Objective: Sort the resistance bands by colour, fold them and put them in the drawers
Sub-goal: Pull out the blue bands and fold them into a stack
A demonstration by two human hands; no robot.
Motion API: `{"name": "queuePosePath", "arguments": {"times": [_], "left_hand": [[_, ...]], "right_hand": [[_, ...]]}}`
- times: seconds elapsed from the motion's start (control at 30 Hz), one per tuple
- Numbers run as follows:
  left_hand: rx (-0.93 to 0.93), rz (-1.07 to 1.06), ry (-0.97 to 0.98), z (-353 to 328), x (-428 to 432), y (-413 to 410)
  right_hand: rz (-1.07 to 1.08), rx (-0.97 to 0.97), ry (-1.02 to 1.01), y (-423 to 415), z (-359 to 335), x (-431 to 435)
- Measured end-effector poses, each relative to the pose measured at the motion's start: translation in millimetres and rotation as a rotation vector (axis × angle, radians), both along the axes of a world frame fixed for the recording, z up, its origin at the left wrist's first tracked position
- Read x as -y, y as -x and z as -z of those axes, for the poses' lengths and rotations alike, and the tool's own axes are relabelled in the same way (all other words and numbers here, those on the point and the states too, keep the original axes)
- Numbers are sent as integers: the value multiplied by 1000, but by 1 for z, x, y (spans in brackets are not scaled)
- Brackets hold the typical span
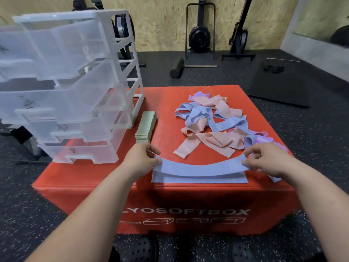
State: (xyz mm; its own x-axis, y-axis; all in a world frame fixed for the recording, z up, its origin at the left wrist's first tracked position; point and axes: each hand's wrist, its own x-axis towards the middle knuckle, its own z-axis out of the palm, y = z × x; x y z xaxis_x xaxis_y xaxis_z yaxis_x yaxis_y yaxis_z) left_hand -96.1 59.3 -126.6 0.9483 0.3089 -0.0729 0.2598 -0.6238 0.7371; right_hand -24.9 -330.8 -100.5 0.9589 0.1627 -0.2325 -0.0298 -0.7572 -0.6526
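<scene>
On my feed the red box (94,178) fills the middle, and I place everything against it; my left hand (140,159) is over its near edge, thumb and fingers curled and pinching the left end of a blue band (200,169); my right hand (264,157) is toward the box's near right corner, pinching the band's other end the same way; the band hangs between them in a shallow curve, its middle sagging nearest me. Directly under it a second blue band (198,179) lies flat along the box's near edge; I cannot tell whether the two touch. A neat stack of green bands (146,127) rests on the box top just beyond my left hand; the loose pile (217,121) of blue, pink and lilac bands is spread across the right half of the top, reaching to my right hand. The clear drawer unit (75,91) stands on the box's left side, its drawers pulled out toward me. Beyond the box, on the floor, lie a foam roller (177,68) and a black mat (283,82).
</scene>
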Motion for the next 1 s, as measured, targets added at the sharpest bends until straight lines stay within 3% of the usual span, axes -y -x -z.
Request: {"name": "queuePosePath", "arguments": {"times": [0.43, 0.63, 0.73, 0.83, 1.0], "left_hand": [[-56, 110, -221, 9, 2, 15], [-48, 159, -226, 3, -8, 13], [-42, 311, -265, 2, -15, 15], [-62, 491, -339, 2, -17, 21], [-33, 534, -423, -1, -15, 24]], "right_hand": [[-93, 76, 394, 9, 25, -7], [-148, 88, 376, 11, 16, -1], [-224, 68, 302, 14, 9, 3], [-325, 89, 356, 15, 11, 1], [-356, 133, 397, 13, 16, -3]]}}
